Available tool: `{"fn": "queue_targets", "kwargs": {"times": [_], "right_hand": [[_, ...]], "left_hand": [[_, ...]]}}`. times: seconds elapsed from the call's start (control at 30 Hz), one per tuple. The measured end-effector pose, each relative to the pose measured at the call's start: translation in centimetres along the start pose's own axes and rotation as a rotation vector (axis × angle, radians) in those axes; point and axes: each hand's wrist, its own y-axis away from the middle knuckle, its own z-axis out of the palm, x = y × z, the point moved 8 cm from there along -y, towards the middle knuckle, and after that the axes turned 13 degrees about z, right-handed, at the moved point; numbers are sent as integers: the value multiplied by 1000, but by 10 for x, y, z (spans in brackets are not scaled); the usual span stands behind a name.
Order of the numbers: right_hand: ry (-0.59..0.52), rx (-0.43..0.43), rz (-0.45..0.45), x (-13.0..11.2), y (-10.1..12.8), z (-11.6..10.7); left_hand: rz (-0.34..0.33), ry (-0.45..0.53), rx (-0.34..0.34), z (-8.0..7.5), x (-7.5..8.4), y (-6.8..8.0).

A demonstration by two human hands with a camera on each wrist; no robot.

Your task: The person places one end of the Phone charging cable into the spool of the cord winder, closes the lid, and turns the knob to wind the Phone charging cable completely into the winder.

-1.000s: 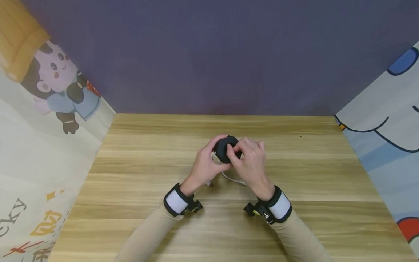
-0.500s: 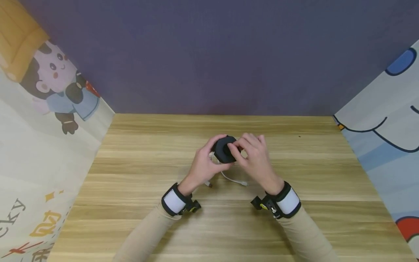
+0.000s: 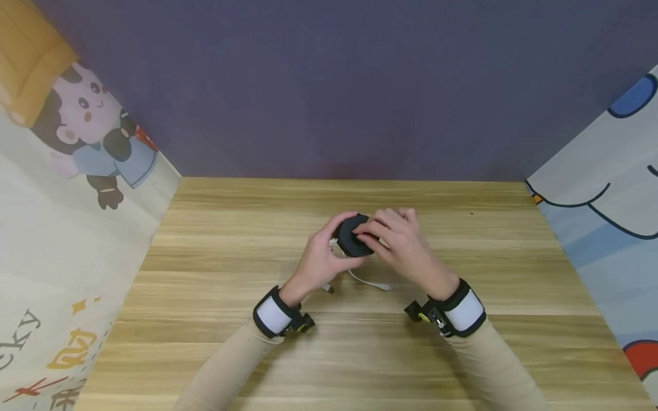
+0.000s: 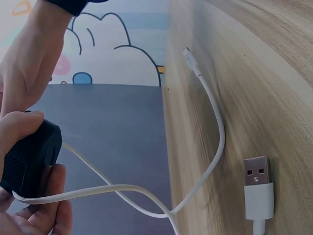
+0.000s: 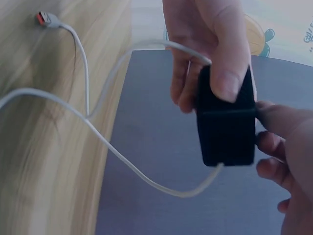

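**Two hands on a black case**

Here, both hands hold a small black case (image 3: 353, 235) just above the middle of the table (image 3: 216, 297). The left hand (image 3: 320, 258) curls round it, thumb on the near edge and fingers behind. The right hand (image 3: 400, 246) pinches the other side with its fingertips (image 5: 268, 113).

A thin white cable (image 3: 366, 281) comes out of the case and hangs down to the wood. Its two plug ends lie on the table, near the wrists. In the left wrist view the flat plug (image 4: 257, 192) rests on the wood.

To do this well, I think the left hand should hold tight and not squash the cable.

The case is round, tipped up on its edge. Its flat face points at the person. Its thin edge runs left to right between the hands.
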Motion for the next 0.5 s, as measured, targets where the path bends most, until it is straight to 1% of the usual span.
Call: {"fn": "queue_targets", "kwargs": {"times": [0.17,0.33,0.5], "right_hand": [[47,-86,-51,-1,-4,-1],[105,-151,-80,-3,-10,-2],[165,-224,-111,-6,-15,-4]], "left_hand": [[0,5,-1,-1,0,0],[2,12,-9,-1,1,1],[-10,9,-16,-1,1,1]]}}
